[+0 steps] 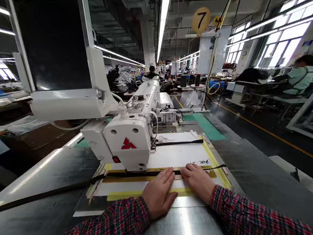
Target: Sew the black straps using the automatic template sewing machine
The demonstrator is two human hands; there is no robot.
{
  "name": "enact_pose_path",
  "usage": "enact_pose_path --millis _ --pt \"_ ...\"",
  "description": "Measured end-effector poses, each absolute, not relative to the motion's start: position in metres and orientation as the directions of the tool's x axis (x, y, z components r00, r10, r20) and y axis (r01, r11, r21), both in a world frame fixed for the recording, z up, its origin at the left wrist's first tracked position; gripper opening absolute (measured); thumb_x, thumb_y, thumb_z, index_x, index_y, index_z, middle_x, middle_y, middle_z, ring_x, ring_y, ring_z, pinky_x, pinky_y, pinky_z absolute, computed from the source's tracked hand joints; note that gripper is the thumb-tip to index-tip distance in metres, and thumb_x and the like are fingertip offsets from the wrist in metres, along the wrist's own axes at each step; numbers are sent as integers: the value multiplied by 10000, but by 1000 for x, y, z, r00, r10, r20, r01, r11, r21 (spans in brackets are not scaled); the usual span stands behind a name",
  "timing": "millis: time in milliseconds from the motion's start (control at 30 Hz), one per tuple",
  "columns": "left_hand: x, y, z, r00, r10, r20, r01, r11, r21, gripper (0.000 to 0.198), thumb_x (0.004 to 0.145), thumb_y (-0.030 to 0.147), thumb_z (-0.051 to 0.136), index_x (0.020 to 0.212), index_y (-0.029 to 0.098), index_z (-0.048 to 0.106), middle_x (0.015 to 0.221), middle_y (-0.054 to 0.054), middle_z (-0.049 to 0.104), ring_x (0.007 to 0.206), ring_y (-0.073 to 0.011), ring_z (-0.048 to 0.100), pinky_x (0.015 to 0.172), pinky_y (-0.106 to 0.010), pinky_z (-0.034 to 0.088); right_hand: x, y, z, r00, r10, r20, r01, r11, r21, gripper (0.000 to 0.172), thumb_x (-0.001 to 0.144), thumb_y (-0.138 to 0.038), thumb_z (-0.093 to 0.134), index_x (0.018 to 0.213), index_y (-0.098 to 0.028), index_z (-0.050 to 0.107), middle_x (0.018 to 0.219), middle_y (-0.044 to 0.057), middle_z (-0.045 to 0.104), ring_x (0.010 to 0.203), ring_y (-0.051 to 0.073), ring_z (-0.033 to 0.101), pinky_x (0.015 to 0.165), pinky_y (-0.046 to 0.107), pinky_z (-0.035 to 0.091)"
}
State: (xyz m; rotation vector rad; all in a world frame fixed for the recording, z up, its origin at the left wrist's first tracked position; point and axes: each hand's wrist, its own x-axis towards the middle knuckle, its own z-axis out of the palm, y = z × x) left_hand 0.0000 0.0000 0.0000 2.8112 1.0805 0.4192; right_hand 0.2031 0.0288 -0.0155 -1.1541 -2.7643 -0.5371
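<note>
A long black strap (137,173) runs along a slot in a white template board (180,155) edged with yellow tape, and its tail hangs off to the lower left. My left hand (159,192) lies flat on the board, fingers stretched out with their tips at the strap and the thumb apart. Beside it, my right hand (198,180) has bent fingers closed at the strap's edge; the thumb is mostly hidden. The strap's thin right end sticks out past this hand. Just left of both hands stands the white head of a sewing machine (128,140), over the strap.
A dark monitor (51,41) is mounted above the machine on the left. A second black strap (181,143) lies farther back on the board. Metal table surface (184,227) surrounds the board. A co-worker (301,78) sits far right, beyond a floor aisle.
</note>
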Motion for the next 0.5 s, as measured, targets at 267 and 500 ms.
enact_pose_path --millis 267,500 --pt "-103 -18 -1 529 799 285 828 -559 30 457 907 373 414 1283 116 450 1320 -110 447 1210 -265 427 972 -407 436 205 23 -5 -691 695 200 723 658 211 55 847 -128 571 848 -106 622 889 72 551 812 213 451 735 360 404" --pt "-103 -4 -4 548 811 204 825 -564 26 541 905 453 398 1314 100 409 1342 -110 419 1237 -253 392 1013 -411 387 207 21 -7 -711 668 219 703 683 198 76 840 -113 573 896 -90 619 904 81 542 824 221 452 759 373 416"
